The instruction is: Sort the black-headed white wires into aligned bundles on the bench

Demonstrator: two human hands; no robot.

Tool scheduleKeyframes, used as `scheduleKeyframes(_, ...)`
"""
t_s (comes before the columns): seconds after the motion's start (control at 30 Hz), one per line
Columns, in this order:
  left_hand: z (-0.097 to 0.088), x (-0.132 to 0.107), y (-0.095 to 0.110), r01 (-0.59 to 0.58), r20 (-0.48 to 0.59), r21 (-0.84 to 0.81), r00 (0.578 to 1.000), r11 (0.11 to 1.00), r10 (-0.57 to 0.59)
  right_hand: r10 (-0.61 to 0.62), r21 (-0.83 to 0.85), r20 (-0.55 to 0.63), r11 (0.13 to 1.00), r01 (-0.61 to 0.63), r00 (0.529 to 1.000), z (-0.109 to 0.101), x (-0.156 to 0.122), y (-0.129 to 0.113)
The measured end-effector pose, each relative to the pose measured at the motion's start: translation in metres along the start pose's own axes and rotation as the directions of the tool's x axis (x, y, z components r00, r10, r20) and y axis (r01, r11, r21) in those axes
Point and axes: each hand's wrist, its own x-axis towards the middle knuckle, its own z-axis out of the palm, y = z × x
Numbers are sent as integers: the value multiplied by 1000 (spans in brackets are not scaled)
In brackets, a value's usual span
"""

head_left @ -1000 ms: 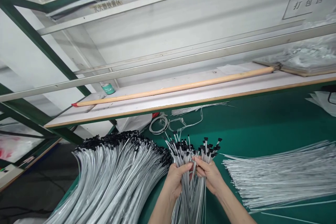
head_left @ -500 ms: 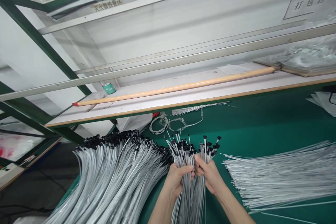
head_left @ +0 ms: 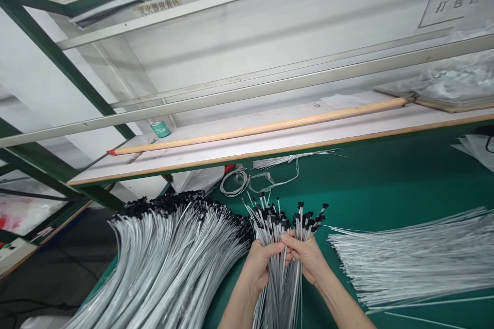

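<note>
Our left hand (head_left: 258,263) and right hand (head_left: 309,256) each grasp black-tipped wires (head_left: 277,290), beside the pile (head_left: 173,262) along our table's (head_left: 378,180) left edge.

Bench: green top (head_left: 366,180), extends under shelf
Bench left: big pile (head_left: 165,262) of wires, black caps at far end
Bench right: flat sheaf (head_left: 417,257) of wires, stray strands (head_left: 420,318) on near side
Bench back: coil (head_left: 245,180), thin wires (head_left: 276,163)
Shelf: pale top (head_left: 231,147), tan front edge
On shelf: long pole (head_left: 266,126) lengthwise, teal can (head_left: 161,129) near its red tip, panel (head_left: 440,106) at right end under clear bags (head_left: 463,79)
</note>
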Motion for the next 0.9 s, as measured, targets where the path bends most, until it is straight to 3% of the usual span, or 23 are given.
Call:
scheduleKeyframes(0.47, 9, -7, 8, -8, 10, 17, 1000, 1000, 7, -31, 46, 4, 998, 30, 1000, -8, 1, 2)
scheduleKeyframes(0.6, 8, -6, 8, 6, -26, 33, 1000, 999, -5, -22, 58, -17, 998, 23, 1000, -8, 0, 1)
scheduleKeyframes(0.77, 6, -6, 10, 31, -165, 31, 986, 999, -26, -37, 82, -44, 996, 40, 998, -11, -1, 0)
scheduleKeyframes(0.9, 8, -4, 9, 45, -146, 50, 989, 998, -38, -69, 15, -6, 998, 69, 998, -7, 0, 0)
